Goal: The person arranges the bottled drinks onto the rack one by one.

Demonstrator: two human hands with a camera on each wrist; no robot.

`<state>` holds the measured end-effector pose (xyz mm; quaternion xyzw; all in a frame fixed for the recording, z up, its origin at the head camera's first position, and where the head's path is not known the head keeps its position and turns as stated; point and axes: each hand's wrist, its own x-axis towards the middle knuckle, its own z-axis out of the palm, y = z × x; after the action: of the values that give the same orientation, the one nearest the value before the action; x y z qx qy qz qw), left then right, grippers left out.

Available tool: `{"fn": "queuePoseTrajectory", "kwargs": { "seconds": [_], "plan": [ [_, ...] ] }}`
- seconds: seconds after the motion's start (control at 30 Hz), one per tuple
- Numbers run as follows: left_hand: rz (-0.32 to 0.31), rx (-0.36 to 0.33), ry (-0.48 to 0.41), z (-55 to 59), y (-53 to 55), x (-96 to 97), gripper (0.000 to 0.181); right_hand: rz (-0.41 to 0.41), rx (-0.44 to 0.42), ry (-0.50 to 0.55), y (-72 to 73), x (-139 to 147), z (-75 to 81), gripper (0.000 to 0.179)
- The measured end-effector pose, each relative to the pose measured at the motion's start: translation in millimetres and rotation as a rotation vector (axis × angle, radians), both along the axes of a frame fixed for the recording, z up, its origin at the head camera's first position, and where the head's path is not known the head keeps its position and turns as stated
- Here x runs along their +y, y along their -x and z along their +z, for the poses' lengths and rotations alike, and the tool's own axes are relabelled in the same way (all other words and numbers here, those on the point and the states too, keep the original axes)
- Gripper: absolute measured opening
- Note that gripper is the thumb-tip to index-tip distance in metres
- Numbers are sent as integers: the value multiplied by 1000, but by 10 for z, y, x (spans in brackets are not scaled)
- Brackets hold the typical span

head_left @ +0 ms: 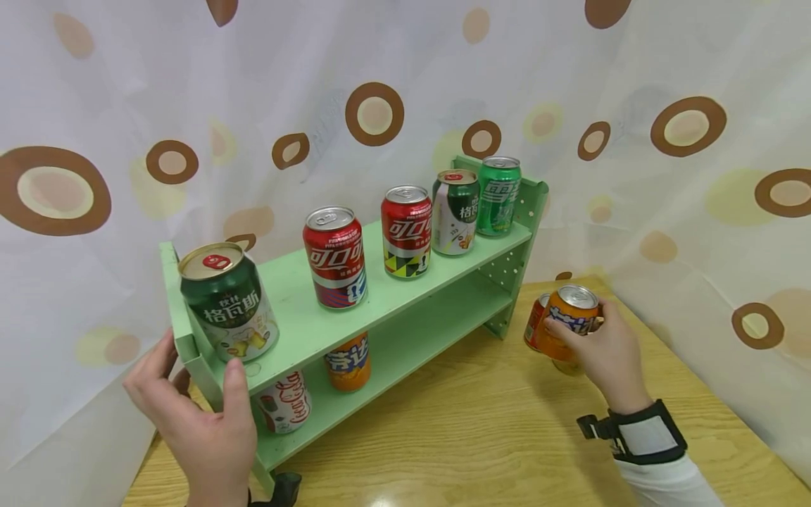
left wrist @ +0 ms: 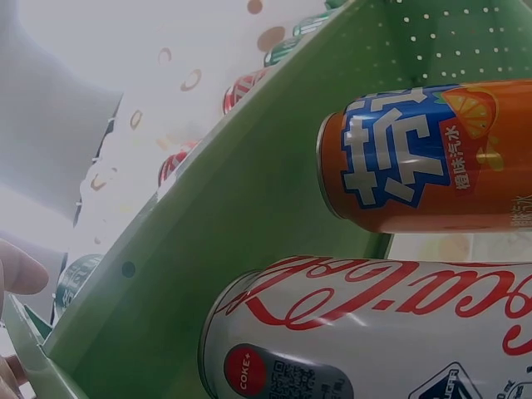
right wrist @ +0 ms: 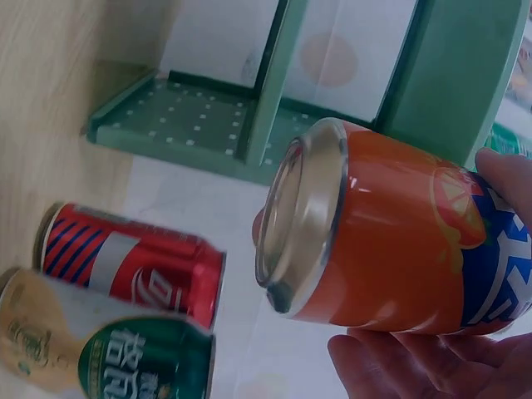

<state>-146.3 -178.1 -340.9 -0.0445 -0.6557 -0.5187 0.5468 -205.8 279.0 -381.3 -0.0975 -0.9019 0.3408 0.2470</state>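
Observation:
My right hand [head_left: 611, 352] grips an orange Fanta can [head_left: 573, 310] by its sides, and the can's base is off the table in the right wrist view. Close behind it stand a red Coca-Cola can [right wrist: 133, 258] and a green-and-white kvass can [right wrist: 108, 341], largely hidden in the head view. At the left end of a green two-tier shelf [head_left: 405, 303], my left hand [head_left: 203, 415] holds the side panel, thumb in front and fingers outside. Just above that thumb, another kvass can [head_left: 231, 303] stands on the top tier.
Along the top tier stand two red Coca-Cola cans [head_left: 336, 260], a kvass can [head_left: 456, 215] and a green Sprite can [head_left: 499, 197]. The lower tier carries a white Coca-Cola can [head_left: 285, 405] and an orange Fanta can [head_left: 350, 362]. A patterned curtain [head_left: 266, 70] surrounds the wooden table [head_left: 456, 436].

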Motion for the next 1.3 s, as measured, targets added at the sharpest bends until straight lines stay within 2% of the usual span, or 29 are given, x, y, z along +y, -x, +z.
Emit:
{"fn": "queuePoseTrajectory", "kwargs": {
  "seconds": [0.53,0.7,0.87,1.07,1.3],
  "plan": [
    [-5,0,4,1,-5,6,66,155,45,31,324,-499,50,79],
    [-3,-5,3,-3,-4,3,66,173,43,8,412,-642,57,83],
    [0,4,1,-2,-2,-3,65,198,17,-7,479,-780,84,88],
    [-3,3,0,0,-3,-4,65,246,29,1,533,-918,99,86],
    [0,6,-1,-9,3,-4,66,265,10,6,566,-1054,74,86]
  ]
}}
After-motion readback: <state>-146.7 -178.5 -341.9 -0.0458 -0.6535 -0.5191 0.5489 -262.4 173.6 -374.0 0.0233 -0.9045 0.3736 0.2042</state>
